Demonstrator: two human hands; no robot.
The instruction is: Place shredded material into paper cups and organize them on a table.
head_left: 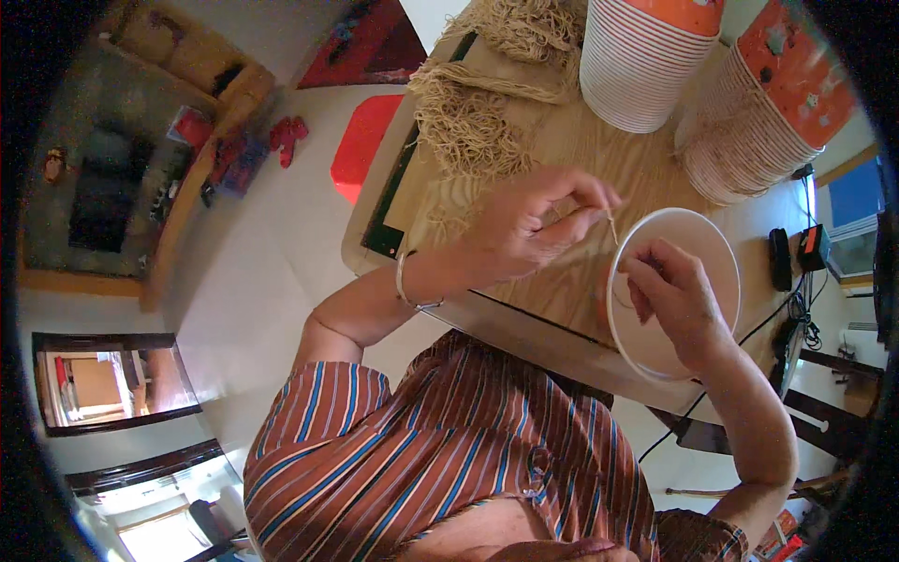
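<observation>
Between my hands runs a short length of thin beige cord (613,228). My left hand (534,225) is closed in a pinch on its upper end, thumb against the fingertips. My right hand (676,298) reaches over a white bucket (660,229), fingers curled together near the left rim, where the cord's lower part goes. Its fingertips are partly hidden, but they appear to pinch the cord. The bucket stands tilted toward me at the table's near edge. Past my left hand lies a loose heap of beige cords (478,126) on the wood-grain table (571,300).
At the far right stand a stack of white buckets (646,70) and a second stack (740,131), both orange-patterned at the top. Small black devices (780,259) and cables (803,314) lie by the right edge. A red stool (361,145) is beyond the table's left side.
</observation>
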